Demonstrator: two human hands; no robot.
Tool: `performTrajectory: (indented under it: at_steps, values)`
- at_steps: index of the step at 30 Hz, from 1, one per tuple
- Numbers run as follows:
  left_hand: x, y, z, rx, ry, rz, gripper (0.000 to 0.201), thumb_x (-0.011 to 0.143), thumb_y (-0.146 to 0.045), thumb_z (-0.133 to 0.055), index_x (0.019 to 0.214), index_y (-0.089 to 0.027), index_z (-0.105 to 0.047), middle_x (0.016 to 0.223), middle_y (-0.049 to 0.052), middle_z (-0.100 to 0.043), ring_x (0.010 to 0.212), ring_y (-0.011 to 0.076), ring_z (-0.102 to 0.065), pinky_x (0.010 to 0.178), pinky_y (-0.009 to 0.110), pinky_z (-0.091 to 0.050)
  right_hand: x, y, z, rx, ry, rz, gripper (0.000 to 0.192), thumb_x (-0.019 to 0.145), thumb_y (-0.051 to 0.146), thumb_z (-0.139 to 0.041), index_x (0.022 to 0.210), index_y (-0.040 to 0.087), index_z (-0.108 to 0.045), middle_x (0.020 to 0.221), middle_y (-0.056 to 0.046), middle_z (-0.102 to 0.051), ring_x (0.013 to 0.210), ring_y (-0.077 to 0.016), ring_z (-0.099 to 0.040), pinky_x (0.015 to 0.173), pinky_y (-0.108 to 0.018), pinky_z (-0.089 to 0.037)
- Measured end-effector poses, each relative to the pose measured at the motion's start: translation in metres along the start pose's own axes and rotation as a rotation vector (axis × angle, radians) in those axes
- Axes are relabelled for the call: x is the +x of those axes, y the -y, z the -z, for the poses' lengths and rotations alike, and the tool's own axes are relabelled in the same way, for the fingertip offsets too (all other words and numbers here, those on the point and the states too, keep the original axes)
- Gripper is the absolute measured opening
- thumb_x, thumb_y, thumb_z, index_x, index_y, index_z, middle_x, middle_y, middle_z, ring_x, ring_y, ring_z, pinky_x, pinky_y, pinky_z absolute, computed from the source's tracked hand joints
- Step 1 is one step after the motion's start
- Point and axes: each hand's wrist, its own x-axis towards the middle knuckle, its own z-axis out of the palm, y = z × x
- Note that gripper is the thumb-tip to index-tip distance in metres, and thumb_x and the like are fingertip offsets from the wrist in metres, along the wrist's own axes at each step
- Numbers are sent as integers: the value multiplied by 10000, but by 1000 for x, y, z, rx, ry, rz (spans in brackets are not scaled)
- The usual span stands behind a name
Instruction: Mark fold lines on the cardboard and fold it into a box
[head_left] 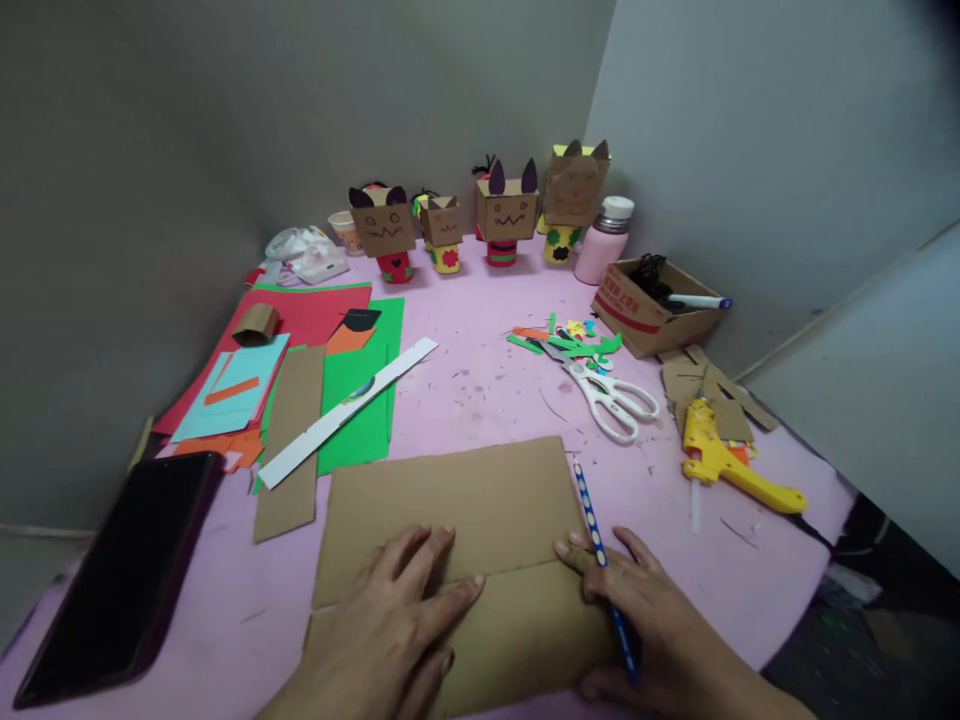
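A creased sheet of brown cardboard [450, 497] lies at the table's front edge, with a fold or cut line across its middle. My left hand [390, 615] rests flat on it, fingers spread near that line. At the sheet's right edge, my right hand [637, 600] holds a blue pencil [589, 510] with pale spots, its tip pointing away from me. The fingertips of that hand also touch the cardboard. Beyond it lie white-handled scissors [611, 400] beside paper scraps [592, 345]. Part of the sheet is hidden under both hands.
A phone [120, 570] lies at left, near coloured paper [360, 390], a cardboard strip [291, 440] and a white ruler [349, 412]. A yellow glue gun [731, 465], cardboard box [637, 310] and pink bottle [602, 245] stand right. Several cardboard-headed figures [508, 210] line the back.
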Motion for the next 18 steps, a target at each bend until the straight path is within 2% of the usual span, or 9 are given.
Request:
performTrajectory:
  at_steps: [3, 6, 10, 14, 18]
  values:
    - [-6, -2, -9, 13, -73, 39, 672, 685, -339, -734, 1304, -433, -489, 1459, 57, -411, 1291, 358, -386, 973, 546, -417, 4, 1, 4, -9, 15, 14, 459, 617, 413, -781, 944, 203, -537, 1244, -186, -626, 1127, -360, -605, 951, -604, -417]
    - [-8, 2, -22, 32, -58, 25, 848, 534, -517, -821, 1308, -425, -487, 1478, 99, -376, 1276, 422, -383, 930, 613, -418, 6, 1, 6, -19, 2, 44, 447, 626, 446, -772, 925, 203, -545, 1217, -187, -642, 1096, -368, -624, 919, -601, -445]
    - [-10, 7, -35, 58, -59, 14, 829, 585, -577, -769, 1335, -420, -455, 1510, 114, -318, 1300, 435, -351, 926, 632, -407, 7, -1, 7, -8, -8, 63, 420, 667, 452, -746, 942, 196, -559, 1203, -189, -652, 1093, -353, -629, 933, -579, -445]
    - [-9, 1, -33, 89, -117, -10, 886, 524, -658, -768, 1317, -376, -490, 1476, 164, -359, 1268, 463, -386, 882, 648, -435, 8, -3, 6, -21, 11, 79, 415, 668, 448, -743, 932, 179, -569, 1205, -200, -645, 1078, -373, -633, 894, -593, -464]
    - [-7, -11, -23, 147, -134, -15, 801, 575, -677, -733, 1263, -309, -555, 1389, 213, -462, 1225, 466, -448, 850, 643, -465, 5, -4, 1, -11, 13, 77, 397, 681, 428, -733, 961, 195, -578, 1234, -174, -634, 1107, -352, -620, 949, -567, -432]
